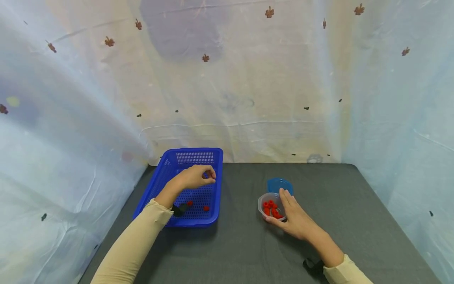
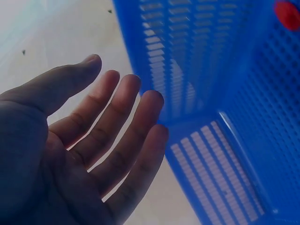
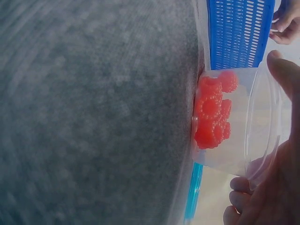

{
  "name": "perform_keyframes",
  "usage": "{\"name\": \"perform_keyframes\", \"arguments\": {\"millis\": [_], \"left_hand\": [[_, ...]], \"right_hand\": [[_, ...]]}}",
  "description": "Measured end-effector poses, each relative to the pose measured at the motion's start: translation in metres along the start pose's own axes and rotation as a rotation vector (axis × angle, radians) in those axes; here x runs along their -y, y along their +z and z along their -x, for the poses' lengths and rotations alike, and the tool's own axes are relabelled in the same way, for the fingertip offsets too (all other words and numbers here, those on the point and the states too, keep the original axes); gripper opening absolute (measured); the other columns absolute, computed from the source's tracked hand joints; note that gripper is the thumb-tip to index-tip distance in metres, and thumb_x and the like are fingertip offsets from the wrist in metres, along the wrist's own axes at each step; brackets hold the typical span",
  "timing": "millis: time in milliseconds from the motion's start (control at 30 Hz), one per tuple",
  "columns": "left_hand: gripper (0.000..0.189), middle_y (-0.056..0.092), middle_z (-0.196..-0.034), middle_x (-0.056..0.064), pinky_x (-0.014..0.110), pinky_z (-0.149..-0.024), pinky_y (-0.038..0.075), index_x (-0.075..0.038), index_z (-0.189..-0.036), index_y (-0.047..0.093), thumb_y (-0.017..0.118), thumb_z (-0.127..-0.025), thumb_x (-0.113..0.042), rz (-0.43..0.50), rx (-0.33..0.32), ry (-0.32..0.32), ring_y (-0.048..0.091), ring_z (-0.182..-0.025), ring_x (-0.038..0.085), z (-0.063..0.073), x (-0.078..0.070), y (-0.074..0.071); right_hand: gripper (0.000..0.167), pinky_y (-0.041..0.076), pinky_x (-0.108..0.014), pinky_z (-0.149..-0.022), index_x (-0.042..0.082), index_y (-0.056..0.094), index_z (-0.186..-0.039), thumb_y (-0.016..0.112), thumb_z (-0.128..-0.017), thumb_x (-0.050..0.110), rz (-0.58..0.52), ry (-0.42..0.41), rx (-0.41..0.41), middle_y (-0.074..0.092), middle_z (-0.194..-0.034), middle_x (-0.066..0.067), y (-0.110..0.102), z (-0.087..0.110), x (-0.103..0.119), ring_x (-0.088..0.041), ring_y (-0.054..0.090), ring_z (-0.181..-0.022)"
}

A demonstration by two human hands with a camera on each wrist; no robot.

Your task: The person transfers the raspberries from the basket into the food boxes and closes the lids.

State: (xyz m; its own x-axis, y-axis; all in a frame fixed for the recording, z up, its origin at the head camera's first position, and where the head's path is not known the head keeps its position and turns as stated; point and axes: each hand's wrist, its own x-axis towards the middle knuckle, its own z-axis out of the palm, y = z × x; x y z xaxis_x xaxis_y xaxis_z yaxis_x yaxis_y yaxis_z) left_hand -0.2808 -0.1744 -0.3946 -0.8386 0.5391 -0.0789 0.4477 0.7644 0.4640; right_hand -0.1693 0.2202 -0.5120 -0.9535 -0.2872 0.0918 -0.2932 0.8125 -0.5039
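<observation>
My left hand point(image 1: 194, 177) hovers above the blue plastic basket point(image 1: 217, 189), its fingers loosely bent and nothing between them. The left wrist view shows the palm and spread fingers beside the basket's slotted wall point(image 2: 164, 56). Two red raspberries point(image 1: 206, 208) lie on the basket floor. On the right, my right hand point(image 1: 298, 219) holds a small clear plastic container point(image 1: 261, 205), thumb on the near side and fingers on the far side of its rim. Several red raspberries point(image 3: 211, 112) sit at the bottom of this container, seen through its wall in the right wrist view.
A blue lid point(image 1: 278, 184) lies on the dark grey table point(image 1: 241, 248) just behind the container. Light patterned sheeting point(image 1: 241, 86) hangs behind the table and along both sides. Table surface separates the basket from the container.
</observation>
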Motion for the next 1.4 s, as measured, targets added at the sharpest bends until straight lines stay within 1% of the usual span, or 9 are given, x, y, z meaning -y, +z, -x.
{"name": "perform_keyframes", "arguments": {"millis": [200, 533, 633, 733, 867, 967, 1033, 1200, 1400], "left_hand": [[0.009, 0.071, -0.109, -0.003, 0.046, -0.091, 0.053, -0.020, -0.110, 0.070, 0.073, -0.105, -0.026, -0.025, 0.028, -0.051, 0.063, -0.096, 0.018, 0.006, 0.020, -0.004], [0.008, 0.071, -0.111, 0.000, 0.051, -0.102, 0.052, -0.017, -0.106, 0.071, 0.074, -0.104, -0.024, -0.015, 0.147, -0.079, 0.066, -0.112, 0.024, 0.011, 0.043, -0.006], [0.008, 0.072, -0.110, 0.001, 0.051, -0.101, 0.053, -0.015, -0.105, 0.071, 0.075, -0.103, -0.022, -0.007, 0.194, -0.086, 0.066, -0.112, 0.025, 0.012, 0.050, -0.006], [0.009, 0.071, -0.107, 0.002, 0.046, -0.095, 0.054, -0.012, -0.106, 0.071, 0.076, -0.102, -0.018, 0.017, 0.242, -0.114, 0.066, -0.104, 0.022, 0.013, 0.057, -0.005], [0.010, 0.070, -0.103, 0.003, 0.040, -0.088, 0.054, -0.010, -0.105, 0.072, 0.078, -0.099, -0.015, 0.039, 0.293, -0.178, 0.064, -0.096, 0.019, 0.015, 0.065, -0.005], [0.011, 0.070, -0.102, 0.003, 0.038, -0.086, 0.054, -0.010, -0.105, 0.072, 0.080, -0.098, -0.014, 0.051, 0.323, -0.227, 0.063, -0.094, 0.019, 0.015, 0.069, -0.003], [0.012, 0.070, -0.101, 0.004, 0.040, -0.087, 0.055, -0.009, -0.107, 0.073, 0.079, -0.098, -0.013, 0.062, 0.343, -0.257, 0.063, -0.093, 0.020, 0.015, 0.072, -0.002], [0.017, 0.070, -0.101, 0.005, 0.048, -0.091, 0.057, -0.007, -0.112, 0.072, 0.080, -0.097, -0.009, 0.078, 0.393, -0.299, 0.064, -0.093, 0.021, 0.017, 0.076, -0.001], [0.020, 0.071, -0.107, 0.005, 0.053, -0.098, 0.057, -0.007, -0.113, 0.073, 0.081, -0.095, -0.007, 0.076, 0.447, -0.337, 0.067, -0.100, 0.021, 0.016, 0.076, 0.000]], "right_hand": [[0.122, 0.024, -0.069, -0.123, -0.002, 0.013, -0.170, 0.063, -0.093, 0.079, 0.004, 0.006, 0.010, 0.014, -0.176, -0.025, 0.000, 0.000, 0.000, -0.052, 0.016, -0.161], [0.123, 0.023, -0.069, -0.123, -0.002, 0.013, -0.170, 0.063, -0.093, 0.079, 0.005, 0.006, 0.009, 0.014, -0.176, -0.026, -0.001, 0.000, -0.001, -0.052, 0.015, -0.161], [0.122, 0.022, -0.068, -0.124, -0.002, 0.013, -0.170, 0.063, -0.094, 0.078, 0.004, 0.004, 0.011, 0.014, -0.176, -0.026, -0.001, 0.000, -0.001, -0.051, 0.015, -0.161], [0.121, 0.021, -0.067, -0.125, -0.002, 0.013, -0.170, 0.063, -0.094, 0.078, 0.004, -0.001, 0.011, 0.014, -0.176, -0.026, -0.001, 0.000, -0.001, -0.050, 0.014, -0.161], [0.121, 0.021, -0.066, -0.125, -0.003, 0.013, -0.170, 0.063, -0.094, 0.077, 0.004, -0.005, 0.011, 0.014, -0.176, -0.026, 0.000, 0.000, -0.001, -0.050, 0.014, -0.162], [0.121, 0.022, -0.067, -0.125, -0.003, 0.013, -0.170, 0.063, -0.094, 0.078, 0.006, -0.004, 0.010, 0.014, -0.176, -0.025, 0.000, -0.001, -0.001, -0.050, 0.015, -0.161], [0.121, 0.022, -0.067, -0.124, -0.002, 0.013, -0.170, 0.063, -0.094, 0.078, 0.004, -0.002, 0.011, 0.013, -0.177, -0.025, 0.000, -0.001, -0.001, -0.050, 0.014, -0.161], [0.122, 0.022, -0.067, -0.124, -0.002, 0.013, -0.170, 0.063, -0.094, 0.078, -0.002, -0.003, 0.010, 0.013, -0.177, -0.024, 0.000, -0.001, -0.001, -0.050, 0.014, -0.162], [0.121, 0.022, -0.067, -0.124, -0.002, 0.013, -0.170, 0.064, -0.094, 0.077, -0.007, -0.006, 0.012, 0.013, -0.177, -0.025, 0.001, 0.000, -0.002, -0.050, 0.015, -0.162]]}}
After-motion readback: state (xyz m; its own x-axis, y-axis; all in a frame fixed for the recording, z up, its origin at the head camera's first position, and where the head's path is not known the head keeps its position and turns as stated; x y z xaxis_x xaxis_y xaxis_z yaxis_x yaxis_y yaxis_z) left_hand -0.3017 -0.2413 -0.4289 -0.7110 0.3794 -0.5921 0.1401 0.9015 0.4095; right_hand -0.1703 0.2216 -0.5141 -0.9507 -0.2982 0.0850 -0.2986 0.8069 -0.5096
